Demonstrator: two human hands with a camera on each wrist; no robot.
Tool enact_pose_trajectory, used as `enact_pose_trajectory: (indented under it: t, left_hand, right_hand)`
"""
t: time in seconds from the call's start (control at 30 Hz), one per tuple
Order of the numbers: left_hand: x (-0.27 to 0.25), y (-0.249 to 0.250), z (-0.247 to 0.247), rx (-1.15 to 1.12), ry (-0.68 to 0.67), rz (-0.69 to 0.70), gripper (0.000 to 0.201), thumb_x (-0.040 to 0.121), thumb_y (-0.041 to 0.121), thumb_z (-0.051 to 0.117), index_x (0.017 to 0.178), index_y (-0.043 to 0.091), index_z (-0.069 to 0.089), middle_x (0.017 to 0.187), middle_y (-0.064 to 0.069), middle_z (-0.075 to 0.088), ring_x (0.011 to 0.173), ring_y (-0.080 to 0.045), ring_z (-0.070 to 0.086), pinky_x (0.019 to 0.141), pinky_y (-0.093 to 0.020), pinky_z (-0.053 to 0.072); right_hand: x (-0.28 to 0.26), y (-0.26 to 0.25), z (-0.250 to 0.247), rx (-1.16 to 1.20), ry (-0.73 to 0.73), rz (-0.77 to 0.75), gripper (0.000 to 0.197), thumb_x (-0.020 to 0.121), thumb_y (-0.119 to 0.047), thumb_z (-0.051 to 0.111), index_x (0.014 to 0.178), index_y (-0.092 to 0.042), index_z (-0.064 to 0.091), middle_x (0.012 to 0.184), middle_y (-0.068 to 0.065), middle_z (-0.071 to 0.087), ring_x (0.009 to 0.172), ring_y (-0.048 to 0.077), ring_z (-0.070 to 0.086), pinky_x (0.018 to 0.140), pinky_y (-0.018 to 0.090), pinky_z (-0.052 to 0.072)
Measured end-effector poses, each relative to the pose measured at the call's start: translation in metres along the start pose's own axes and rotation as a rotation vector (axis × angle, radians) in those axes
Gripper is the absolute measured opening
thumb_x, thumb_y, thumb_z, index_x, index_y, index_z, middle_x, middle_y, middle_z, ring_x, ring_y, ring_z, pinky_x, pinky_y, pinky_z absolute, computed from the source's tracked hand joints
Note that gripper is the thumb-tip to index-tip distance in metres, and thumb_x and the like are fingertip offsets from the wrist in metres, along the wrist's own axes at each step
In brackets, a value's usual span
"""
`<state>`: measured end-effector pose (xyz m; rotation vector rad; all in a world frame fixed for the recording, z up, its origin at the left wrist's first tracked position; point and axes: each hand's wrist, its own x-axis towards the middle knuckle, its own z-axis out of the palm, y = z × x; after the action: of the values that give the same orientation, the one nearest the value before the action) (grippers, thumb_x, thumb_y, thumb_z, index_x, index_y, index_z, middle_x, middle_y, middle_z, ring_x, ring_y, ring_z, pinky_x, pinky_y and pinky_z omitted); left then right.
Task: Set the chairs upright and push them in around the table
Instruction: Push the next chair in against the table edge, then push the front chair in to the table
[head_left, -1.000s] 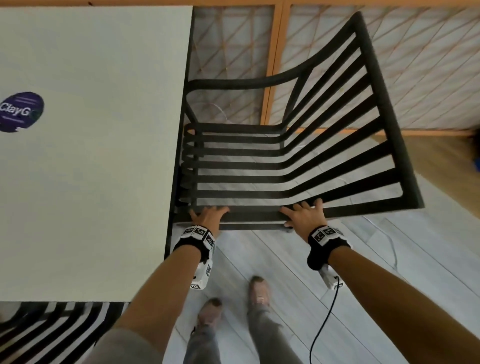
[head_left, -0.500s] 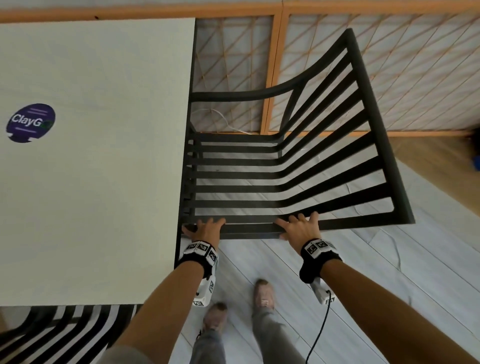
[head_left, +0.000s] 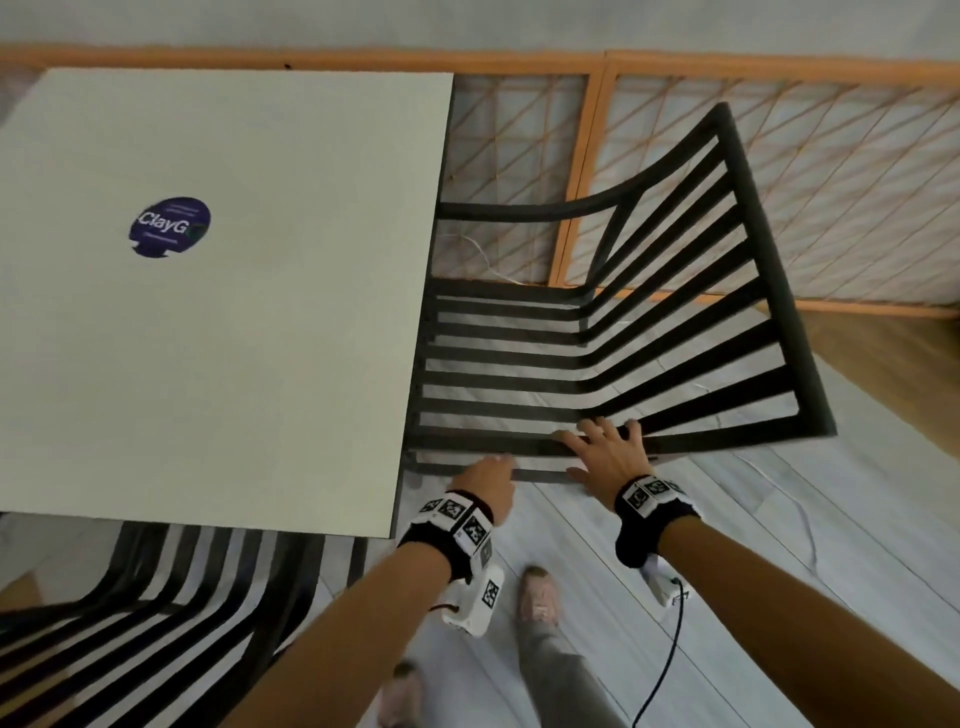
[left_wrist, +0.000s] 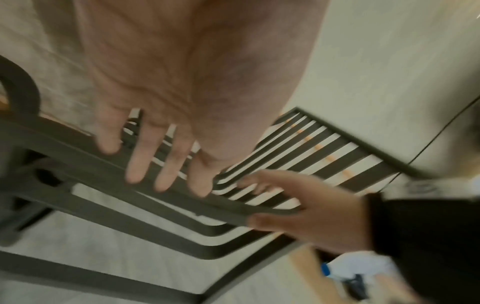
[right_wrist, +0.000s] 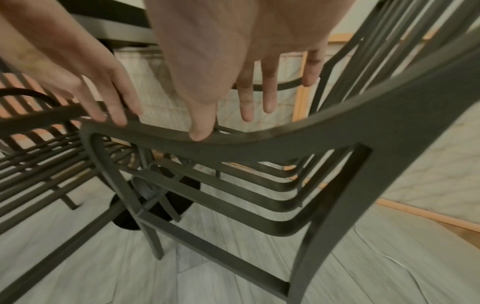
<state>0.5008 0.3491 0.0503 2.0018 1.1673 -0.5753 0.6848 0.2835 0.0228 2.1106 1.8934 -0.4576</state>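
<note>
Both hands flat on the near armrest of an upright chair, seat front tucked at the table edge.

Left hand (head_left: 485, 480) and right hand (head_left: 610, 460) laid with fingers straight and slightly spread along the near rail of the black slatted chair (head_left: 691, 332), clamped on nothing; thumb of right hand resting on the rail top in the right wrist view. Chair standing at the right side of the white table (head_left: 208, 338), backrest away to the right. Probably the push-in step, nearly done: best pressed evenly through both palms, low and level, to keep the legs from catching and the frame from knocking the tabletop. Second slatted chair (head_left: 156, 613) at the near side. Purple round sticker (head_left: 170, 226) on the tabletop, reading "ClayG", remainder unreadable.
</note>
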Motion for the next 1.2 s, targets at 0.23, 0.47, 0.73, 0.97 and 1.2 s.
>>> enact_pose_trajectory:
  t: [0.23,0.47,0.73,0.97,1.2]
  left_hand:
    - [-0.135,-0.031,-0.023,-0.225,-0.172,0.114,0.034,0.094,0.026,0.049,0.108,0.0,0.066,0.1,-0.014,0.071,0.083,-0.022,0.063,0.087,-0.038,0.054]
    - [-0.277,-0.162,-0.041,0.043,-0.028,0.151,0.025,0.093,0.027,0.046,0.075,0.011,0.054,0.08,-0.015,0.06,0.076,-0.026,0.057,0.069,-0.032,0.043]
    - [-0.401,-0.298,-0.033,0.084,-0.023,-0.04,0.041,0.084,0.043,0.064,0.113,0.014,0.067,0.109,-0.002,0.067,0.097,-0.018,0.06,0.089,-0.032,0.048]
    - [-0.419,-0.398,-0.02,0.119,0.049,-0.313,0.055,0.077,0.035,0.074,0.129,0.031,0.056,0.133,0.002,0.057,0.127,-0.027,0.048,0.114,-0.055,0.025]
    - [-0.417,-0.421,0.019,0.179,0.392,-0.294,0.014,0.086,0.039,0.059,0.097,0.037,0.068,0.1,0.003,0.067,0.114,-0.026,0.055,0.114,-0.062,0.014]
  right_hand:
    - [-0.059,-0.106,0.005,0.036,0.061,-0.034,0.047,0.088,-0.028,0.057,0.132,-0.026,0.041,0.135,0.005,0.049,0.123,0.027,0.045,0.101,0.047,0.034]
    - [-0.125,-0.269,0.021,0.149,0.048,-0.098,0.046,0.087,-0.024,0.057,0.13,-0.028,0.042,0.134,0.005,0.049,0.122,0.026,0.046,0.099,0.042,0.036]
    - [-0.181,-0.433,0.024,0.355,0.017,-0.241,0.063,0.077,-0.039,0.069,0.131,-0.034,0.038,0.132,0.001,0.05,0.112,0.025,0.055,0.094,0.045,0.048]
    - [-0.193,-0.473,0.02,0.668,0.132,-0.187,0.019,0.079,-0.03,0.071,0.096,-0.024,0.064,0.09,0.0,0.067,0.081,0.017,0.061,0.077,0.042,0.055]
    - [-0.2,-0.477,0.03,0.786,0.174,-0.096,0.014,0.079,-0.009,0.071,0.091,-0.016,0.068,0.079,0.005,0.068,0.072,0.019,0.061,0.067,0.028,0.048]
